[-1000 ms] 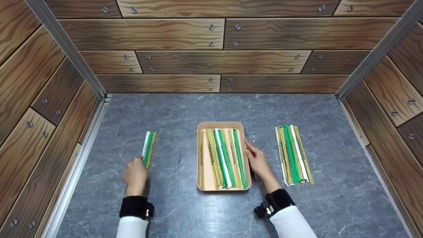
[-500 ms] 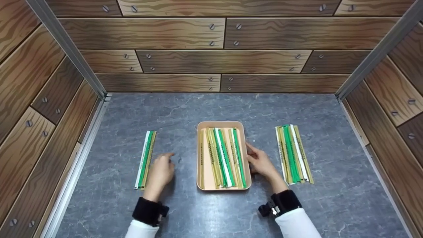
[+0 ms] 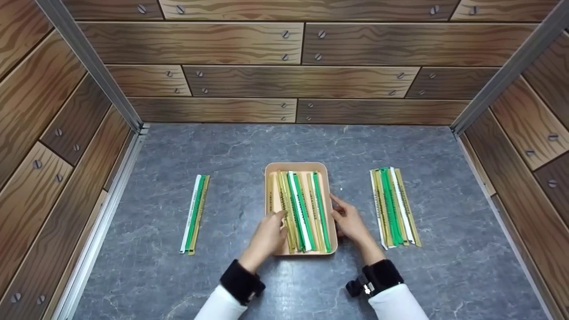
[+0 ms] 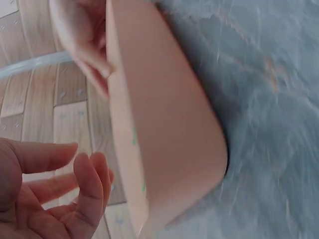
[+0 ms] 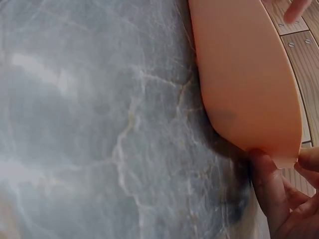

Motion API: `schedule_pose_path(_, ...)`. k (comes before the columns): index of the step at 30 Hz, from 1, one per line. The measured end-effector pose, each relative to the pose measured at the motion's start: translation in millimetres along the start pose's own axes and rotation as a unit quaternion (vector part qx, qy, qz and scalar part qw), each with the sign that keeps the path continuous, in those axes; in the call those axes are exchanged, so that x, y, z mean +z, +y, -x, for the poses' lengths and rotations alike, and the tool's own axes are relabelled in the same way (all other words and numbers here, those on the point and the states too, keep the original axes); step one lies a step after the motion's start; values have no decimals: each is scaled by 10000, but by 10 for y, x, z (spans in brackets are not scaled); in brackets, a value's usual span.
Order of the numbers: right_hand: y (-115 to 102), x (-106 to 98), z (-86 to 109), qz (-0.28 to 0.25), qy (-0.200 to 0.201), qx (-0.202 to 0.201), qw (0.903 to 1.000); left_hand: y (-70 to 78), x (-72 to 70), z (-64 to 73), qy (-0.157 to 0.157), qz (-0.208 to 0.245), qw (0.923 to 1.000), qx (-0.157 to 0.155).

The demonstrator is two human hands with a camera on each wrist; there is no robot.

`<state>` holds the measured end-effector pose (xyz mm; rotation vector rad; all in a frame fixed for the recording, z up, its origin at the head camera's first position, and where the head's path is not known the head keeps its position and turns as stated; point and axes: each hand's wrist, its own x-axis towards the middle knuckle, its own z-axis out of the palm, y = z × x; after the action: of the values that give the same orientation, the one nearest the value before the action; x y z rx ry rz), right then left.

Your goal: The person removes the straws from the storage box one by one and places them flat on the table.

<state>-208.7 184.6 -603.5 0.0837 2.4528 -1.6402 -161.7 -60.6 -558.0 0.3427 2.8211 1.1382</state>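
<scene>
A peach tray holds several long thin printed sticks, like wrapped straws, in gold, green and white. My left hand is over the tray's left side, close to the gold sticks. In the left wrist view its fingers are loosely bent, with a gap between thumb and fingertips and nothing held. My right hand grips the tray's right edge. In the right wrist view, the thumb presses against the tray's outer side and a finger lies at the rim.
Three sticks, white, green and gold, lie side by side on the grey marbled table at the left. Several more sticks lie in a bundle at the right. Wood-patterned walls enclose the back and sides.
My left hand let go of the three sticks at the left and moved right to the tray. My right hand stays at the tray's right edge, shifted slightly.
</scene>
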Motion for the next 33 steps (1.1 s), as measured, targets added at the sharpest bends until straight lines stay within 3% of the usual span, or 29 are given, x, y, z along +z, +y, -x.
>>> schedule_pose_path(11, 31, 18, 5, -261, -7, -111, 9996, -67, 304, -225, -40, -779, 9956, -520)
schedule_pose_path(23, 30, 1, 4, -380, -58, 157, 9991, -96, 411, -223, 338, -1601, 9860, -308)
schedule_pose_path(33, 31, -5, 1, -579, -118, 294, 9978, -113, 461, -228, 519, -1567, 9860, -247)
